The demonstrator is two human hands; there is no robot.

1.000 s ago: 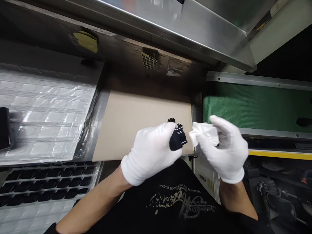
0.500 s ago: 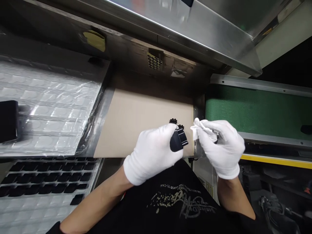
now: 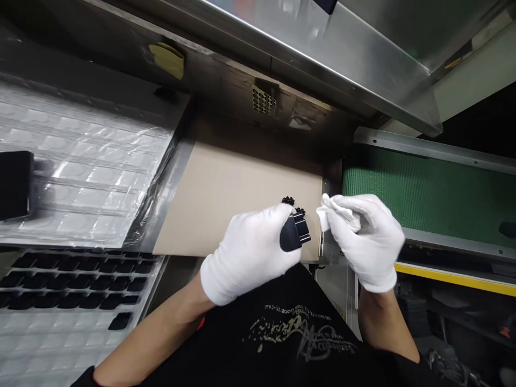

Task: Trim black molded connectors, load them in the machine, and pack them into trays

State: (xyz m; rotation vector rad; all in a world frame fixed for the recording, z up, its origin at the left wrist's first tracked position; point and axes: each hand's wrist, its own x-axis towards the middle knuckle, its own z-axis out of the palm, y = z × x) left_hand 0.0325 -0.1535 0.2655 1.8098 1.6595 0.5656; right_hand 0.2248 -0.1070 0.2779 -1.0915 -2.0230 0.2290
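Observation:
My left hand [image 3: 258,247], in a white glove, is closed around a glossy black part [image 3: 295,231] with ribbed prongs. Just beyond its thumb, two small black knobbly pieces [image 3: 288,200] show over the beige board [image 3: 226,188]; whether they belong to the held part I cannot tell. My right hand [image 3: 365,236], also gloved, pinches a crumpled white cloth [image 3: 341,212] between thumb and fingers. A narrow gap separates the cloth from the black part.
Plastic-covered trays [image 3: 80,156] lie at the left, with a black device [image 3: 16,184] on top. Below them, another tray [image 3: 60,333] holds several black parts. A green conveyor [image 3: 427,188] runs at the right, and a metal ledge [image 3: 306,59] crosses above.
The view has shifted and tilted slightly, so the surroundings sit differently in the picture. Both hands keep their grips, with little movement.

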